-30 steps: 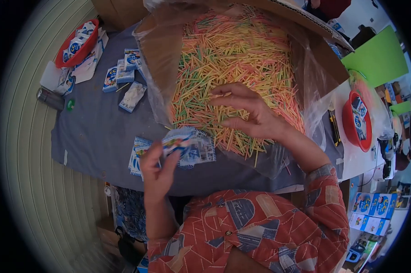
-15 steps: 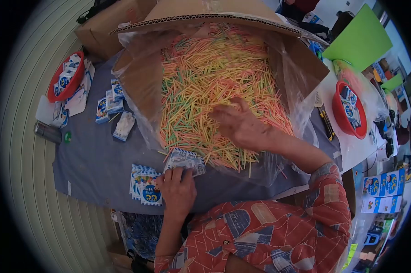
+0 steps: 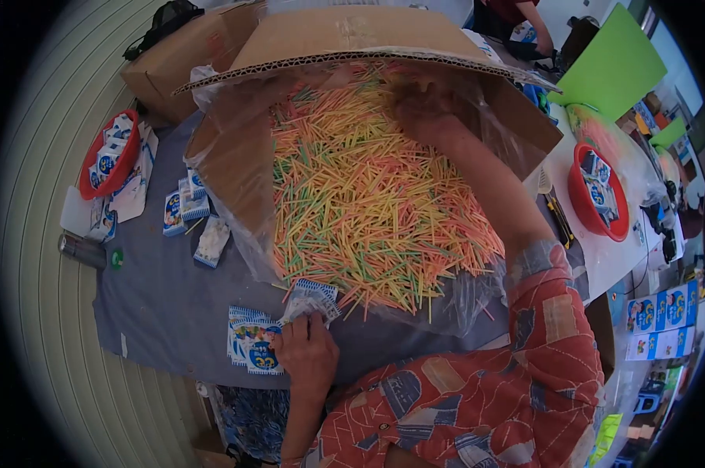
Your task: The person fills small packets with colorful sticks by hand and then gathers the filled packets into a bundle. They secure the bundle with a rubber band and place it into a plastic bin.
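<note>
A large open cardboard box (image 3: 524,117), lined with clear plastic, holds a deep pile of thin pink, yellow and green sticks (image 3: 360,203). My right hand (image 3: 423,109) reaches to the far right of this pile, under the box's top flap; its fingers are shaded and blurred. At the front edge of the pile lies a small blue and white packet (image 3: 313,296), its lower end pinched by the fingers of my left hand (image 3: 307,351). Just left of that hand, several printed packets (image 3: 255,343) overlap in a stack on the grey cloth (image 3: 173,304).
More packets (image 3: 185,203) lie on the cloth at left, near a red basket (image 3: 134,160) of packets and a metal flask (image 3: 81,249). At right stand another red basket (image 3: 582,199) and a yellow-black cutter (image 3: 559,220). Another person's arm (image 3: 533,23) shows at the back.
My right hand has moved from the middle of the pile to its far right side, deeper into the box. My left hand stays by the packet at the front edge.
</note>
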Demonstrator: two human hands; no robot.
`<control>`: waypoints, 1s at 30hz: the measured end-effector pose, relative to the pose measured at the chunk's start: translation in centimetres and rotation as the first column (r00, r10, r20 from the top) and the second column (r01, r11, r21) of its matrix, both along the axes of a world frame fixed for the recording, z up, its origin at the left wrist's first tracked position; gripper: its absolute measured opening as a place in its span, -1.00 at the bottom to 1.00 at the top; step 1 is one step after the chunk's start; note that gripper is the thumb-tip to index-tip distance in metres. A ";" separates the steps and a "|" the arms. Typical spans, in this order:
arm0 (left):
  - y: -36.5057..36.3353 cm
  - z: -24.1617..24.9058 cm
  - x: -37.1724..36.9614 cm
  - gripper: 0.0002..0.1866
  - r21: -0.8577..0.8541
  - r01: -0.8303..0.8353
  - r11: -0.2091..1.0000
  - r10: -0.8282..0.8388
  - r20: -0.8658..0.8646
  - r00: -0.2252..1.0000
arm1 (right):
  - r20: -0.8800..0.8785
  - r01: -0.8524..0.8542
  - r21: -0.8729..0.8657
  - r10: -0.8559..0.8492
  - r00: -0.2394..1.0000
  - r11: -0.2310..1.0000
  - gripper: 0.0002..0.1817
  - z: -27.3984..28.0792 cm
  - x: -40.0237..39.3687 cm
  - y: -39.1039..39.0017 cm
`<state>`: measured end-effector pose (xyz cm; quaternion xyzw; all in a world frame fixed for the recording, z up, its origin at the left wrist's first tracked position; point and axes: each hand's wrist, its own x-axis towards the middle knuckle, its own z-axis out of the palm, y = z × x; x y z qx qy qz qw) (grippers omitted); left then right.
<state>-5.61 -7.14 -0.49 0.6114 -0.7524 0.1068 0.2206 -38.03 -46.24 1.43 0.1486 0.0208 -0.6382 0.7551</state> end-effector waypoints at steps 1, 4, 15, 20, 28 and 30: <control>-0.1 0.9 -0.2 -0.79 0.062 -0.010 0.998 0.011 -0.016 1.000 | -0.061 -0.103 -0.072 0.099 0.993 0.992 -0.78 -0.3 0.7 0.2; -0.6 2.2 -0.6 -0.78 0.134 -0.014 0.991 0.015 -0.012 1.000 | -0.011 -0.224 -0.101 0.224 0.975 0.969 -0.77 -0.1 1.1 1.2; -1.6 0.4 0.9 -0.86 -0.137 0.078 0.988 -0.095 -0.127 0.987 | -0.111 -0.316 -0.134 0.303 0.947 0.939 -0.72 -1.0 -1.2 2.0; -1.0 -0.8 0.4 -0.85 -0.076 0.064 0.995 -0.067 -0.042 0.997 | 0.239 -0.343 0.135 0.306 0.922 0.930 -0.71 0.5 -0.2 2.3; -0.2 0.5 0.2 -0.81 0.009 0.067 0.998 -0.065 -0.148 0.987 | 0.841 -0.308 0.035 -0.194 -0.505 0.951 -0.81 2.5 2.0 3.2; -0.3 0.0 0.5 -0.79 0.020 0.066 0.998 -0.061 -0.178 0.982 | 0.462 -0.316 -0.034 -0.265 -0.846 0.948 -0.76 2.8 1.8 4.3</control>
